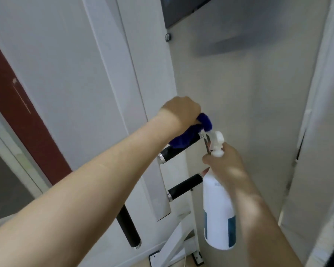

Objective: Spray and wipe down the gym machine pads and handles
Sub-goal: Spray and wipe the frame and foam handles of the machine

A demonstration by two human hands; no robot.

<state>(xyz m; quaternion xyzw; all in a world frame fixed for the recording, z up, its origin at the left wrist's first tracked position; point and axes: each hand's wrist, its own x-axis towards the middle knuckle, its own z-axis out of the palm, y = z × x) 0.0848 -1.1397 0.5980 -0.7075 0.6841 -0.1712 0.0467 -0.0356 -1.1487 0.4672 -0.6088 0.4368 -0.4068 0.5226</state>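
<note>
Handle (178, 149) gripped through blue cloth (189, 134) by left hand (180, 110); right hand (223, 162) holds spray bottle (218, 214).

Upper handle (178, 149) blocked by cloth (189, 135), spray bottle (219, 212); lower handle (185, 186) reachable from left.

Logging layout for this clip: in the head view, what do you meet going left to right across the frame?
Dark red panel → vertical black grip → left hand holding the blue cloth on the top black handle → right hand holding the white spray bottle.
</note>
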